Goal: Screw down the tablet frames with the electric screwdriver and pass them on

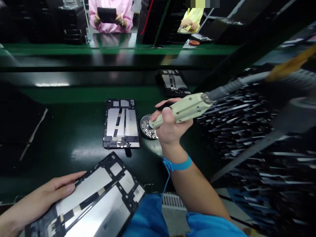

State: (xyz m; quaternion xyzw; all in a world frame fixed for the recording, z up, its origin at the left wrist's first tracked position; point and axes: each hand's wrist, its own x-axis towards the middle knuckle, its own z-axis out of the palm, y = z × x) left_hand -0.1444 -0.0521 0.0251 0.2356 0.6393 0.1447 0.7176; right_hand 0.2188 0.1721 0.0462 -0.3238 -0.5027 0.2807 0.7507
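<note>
My left hand (54, 191) grips the edge of an opened tablet (98, 197), tilted, its silver inner plate and black ribbon cable facing up. My right hand (170, 123) is wrapped round a pale green electric screwdriver (190, 107) with a cable at its rear end. The tool's front end is over a round metal dish with a holed plate (146, 130), partly hidden by the hand; whether its tip touches cannot be made out. Just left of the dish, a second opened tablet (122, 123) lies flat on the green bench (84, 128).
Another opened tablet (172, 80) lies farther back. Dense rows of thin dark panels (266, 141) stand at the right, and a dark box-like object (19, 121) at the left. Across the bench, a person in pink (110, 26) holds a dark flat object; another wears yellow (194, 19).
</note>
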